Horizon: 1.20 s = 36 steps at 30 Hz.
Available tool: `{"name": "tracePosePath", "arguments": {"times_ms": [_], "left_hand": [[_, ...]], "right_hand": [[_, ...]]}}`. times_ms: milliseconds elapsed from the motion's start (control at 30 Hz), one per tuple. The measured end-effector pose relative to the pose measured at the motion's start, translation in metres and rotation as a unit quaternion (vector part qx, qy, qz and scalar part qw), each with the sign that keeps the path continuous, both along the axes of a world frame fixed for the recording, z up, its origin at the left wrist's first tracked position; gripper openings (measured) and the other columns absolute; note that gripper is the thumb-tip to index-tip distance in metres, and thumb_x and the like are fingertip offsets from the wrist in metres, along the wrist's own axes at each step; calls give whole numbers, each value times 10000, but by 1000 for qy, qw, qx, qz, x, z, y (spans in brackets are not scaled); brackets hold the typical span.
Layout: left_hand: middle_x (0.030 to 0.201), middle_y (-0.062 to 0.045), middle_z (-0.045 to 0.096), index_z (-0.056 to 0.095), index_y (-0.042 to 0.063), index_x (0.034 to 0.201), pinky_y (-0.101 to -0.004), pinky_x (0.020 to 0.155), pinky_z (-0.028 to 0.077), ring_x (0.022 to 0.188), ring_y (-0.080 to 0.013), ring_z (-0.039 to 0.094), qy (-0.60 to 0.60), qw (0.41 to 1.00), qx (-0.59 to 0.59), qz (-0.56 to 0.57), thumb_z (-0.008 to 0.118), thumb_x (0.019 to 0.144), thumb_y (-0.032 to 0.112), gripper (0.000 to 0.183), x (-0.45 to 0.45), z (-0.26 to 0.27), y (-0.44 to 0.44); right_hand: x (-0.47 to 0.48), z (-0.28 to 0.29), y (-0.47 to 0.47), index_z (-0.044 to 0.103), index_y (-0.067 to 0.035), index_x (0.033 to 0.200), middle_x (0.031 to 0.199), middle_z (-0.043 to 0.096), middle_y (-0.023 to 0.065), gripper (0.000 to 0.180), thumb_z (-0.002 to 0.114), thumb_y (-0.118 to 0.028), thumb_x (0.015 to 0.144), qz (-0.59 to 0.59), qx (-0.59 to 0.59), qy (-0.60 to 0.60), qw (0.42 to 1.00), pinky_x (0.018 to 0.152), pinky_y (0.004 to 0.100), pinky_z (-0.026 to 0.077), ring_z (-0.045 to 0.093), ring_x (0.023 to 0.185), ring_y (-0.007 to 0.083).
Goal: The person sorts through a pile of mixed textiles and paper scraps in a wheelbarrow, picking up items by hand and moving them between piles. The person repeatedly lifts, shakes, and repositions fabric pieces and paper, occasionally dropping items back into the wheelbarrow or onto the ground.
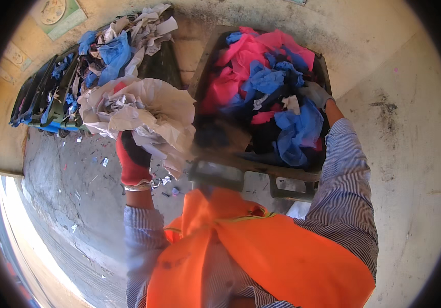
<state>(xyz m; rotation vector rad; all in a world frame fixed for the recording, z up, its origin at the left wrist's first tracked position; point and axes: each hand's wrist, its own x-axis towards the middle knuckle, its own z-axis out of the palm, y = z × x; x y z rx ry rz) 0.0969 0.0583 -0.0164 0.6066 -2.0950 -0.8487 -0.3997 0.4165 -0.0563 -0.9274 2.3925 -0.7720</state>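
My left hand (133, 158), in a red and black glove, grips a big bunch of crumpled off-white paper (159, 104) from below. The bunch is held up left of an open dark wheeled bin (259, 166). Crumpled thin blue sheets (297, 123) and bright pink sheets (243, 54) fill much of that bin, with a few pale scraps among them. At the bin's right side, my right hand (316, 94), in a grey glove, reaches in and touches the blue sheets. Its fingertips are partly hidden, so its grip does not show.
Another bin (163, 65) at the upper left is heaped with paper and blue sheets. Several more bins (51, 92) stand in a row beyond it. Small scraps (105, 161) litter the concrete floor (70, 184). A stained pale wall (389, 134) rises at the right.
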Motion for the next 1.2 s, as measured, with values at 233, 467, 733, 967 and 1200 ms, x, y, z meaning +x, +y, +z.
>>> {"name": "tracePosePath", "arguments": {"times_ms": [233, 467, 733, 967, 1200], "left_hand": [[1011, -46, 579, 547, 40, 1187, -288, 775, 490, 890, -136, 580, 97, 957, 268, -63, 564, 924, 94, 268, -18, 0, -1], [1030, -48, 561, 529, 38, 1218, -318, 828, 478, 913, -178, 574, 71, 969, 227, -70, 633, 830, 28, 401, -31, 4, 6], [1052, -71, 567, 507, 23, 1263, -333, 863, 467, 947, -186, 556, -9, 987, 163, -16, 687, 783, 46, 513, -17, 14, 11], [1215, -135, 572, 479, 19, 1321, -350, 926, 456, 1079, -242, 568, -96, 993, -71, -5, 705, 791, 97, 581, -8, 12, 1], [1120, -153, 594, 519, 18, 1260, -356, 908, 462, 1021, -281, 587, -19, 998, 66, -10, 775, 722, 160, 612, -21, 7, 6]], "right_hand": [[40, 95, -2, 606, -45, 1213, 1033, 670, 151, 443, 650, -283, 842, -96, 13, 150, 984, 808, 348, 514, 641, 951, 231], [139, 66, -87, 568, -57, 1292, 1110, 644, 169, 580, 726, -312, 796, 162, 50, 72, 983, 840, 368, 513, 634, 950, 246], [19, -109, -153, 514, -56, 1361, 1355, 511, 244, 782, 782, -373, 699, 76, 272, 108, 953, 1072, 432, 409, 496, 1260, 394], [40, -26, -157, 546, -49, 1328, 1328, 549, 222, 651, 689, -352, 770, 225, 262, 113, 932, 1029, 395, 434, 544, 1210, 356], [92, 102, -108, 570, -66, 1272, 1153, 621, 188, 513, 664, -285, 817, 197, 154, 176, 952, 906, 375, 496, 627, 995, 299]]}}
